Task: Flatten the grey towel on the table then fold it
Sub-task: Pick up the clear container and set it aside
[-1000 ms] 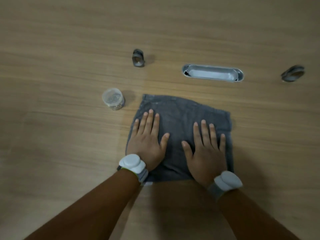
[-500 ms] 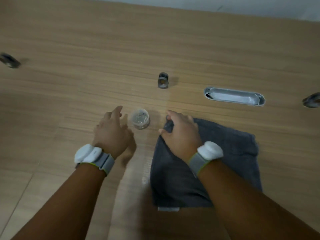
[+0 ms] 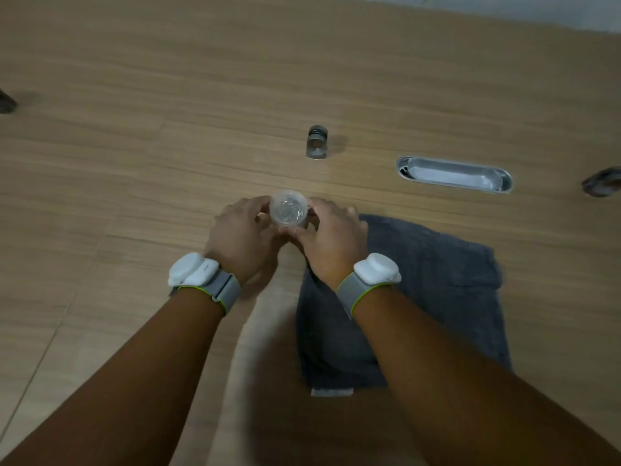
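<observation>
Most of what I see is the wooden table, filling the frame up to a pale strip along the upper right. Next in size is the grey towel, lower right of centre. It lies flat as a near-square patch with a small label tab at its lower edge. I cannot tell from here whether it is a single layer or already doubled, and its long axis is too close to call.

Both forearms come up from the bottom corners, each with a white wrist unit. The left hand and right hand meet just above centre, and neither is on the cloth. Their fingers are curled round a clear cup, one hand on each side of it.

From the fingers, the towel lies down and to the right. The right hand is plainly the nearer, and its wrist hangs over the towel's left edge. My judgement is that the cup has to be set aside on the left before any fold, and the right hand should then lead back onto the cloth.

A metal slot sits in the table at upper right, and a small metal cylinder stands above the cup.
</observation>
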`<state>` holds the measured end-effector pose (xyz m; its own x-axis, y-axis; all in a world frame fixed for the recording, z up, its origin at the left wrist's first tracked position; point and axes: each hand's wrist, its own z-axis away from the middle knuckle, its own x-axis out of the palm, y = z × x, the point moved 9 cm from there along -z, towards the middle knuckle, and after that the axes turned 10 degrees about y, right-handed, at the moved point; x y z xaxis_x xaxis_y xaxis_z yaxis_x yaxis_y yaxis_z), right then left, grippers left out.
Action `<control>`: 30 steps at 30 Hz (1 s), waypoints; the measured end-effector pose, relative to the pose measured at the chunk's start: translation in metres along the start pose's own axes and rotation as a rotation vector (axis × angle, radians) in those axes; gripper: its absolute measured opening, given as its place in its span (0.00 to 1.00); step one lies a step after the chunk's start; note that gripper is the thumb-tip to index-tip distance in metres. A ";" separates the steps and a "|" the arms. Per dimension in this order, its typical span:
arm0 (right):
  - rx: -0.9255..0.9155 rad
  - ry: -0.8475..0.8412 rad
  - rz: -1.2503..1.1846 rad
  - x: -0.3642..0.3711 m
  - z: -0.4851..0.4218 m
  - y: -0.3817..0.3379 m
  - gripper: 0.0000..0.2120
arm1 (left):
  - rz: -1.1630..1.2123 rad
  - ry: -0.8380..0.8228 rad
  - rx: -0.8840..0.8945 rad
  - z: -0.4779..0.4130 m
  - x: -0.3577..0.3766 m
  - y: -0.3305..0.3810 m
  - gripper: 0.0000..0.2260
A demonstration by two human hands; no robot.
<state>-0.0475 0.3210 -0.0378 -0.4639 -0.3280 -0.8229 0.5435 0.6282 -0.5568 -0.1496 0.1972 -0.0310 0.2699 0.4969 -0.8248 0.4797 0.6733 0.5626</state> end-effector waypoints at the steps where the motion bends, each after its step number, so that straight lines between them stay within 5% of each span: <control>1: 0.009 0.010 -0.010 -0.008 0.001 0.008 0.25 | 0.043 0.009 0.013 0.002 0.003 0.011 0.21; 10: 0.084 0.119 -0.022 -0.086 -0.003 0.097 0.22 | 0.167 -0.001 0.102 0.013 0.049 0.126 0.19; 17: 0.173 0.189 0.034 -0.189 0.011 0.245 0.23 | 0.188 -0.109 0.175 0.048 0.145 0.269 0.18; 30: 0.376 0.141 0.093 -0.308 0.029 0.440 0.28 | 0.191 -0.208 0.215 0.099 0.283 0.444 0.19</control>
<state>0.3550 0.6779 -0.0329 -0.4778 -0.1655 -0.8627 0.7935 0.3400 -0.5047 0.2221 0.5826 -0.0203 0.5252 0.4655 -0.7123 0.5630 0.4376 0.7011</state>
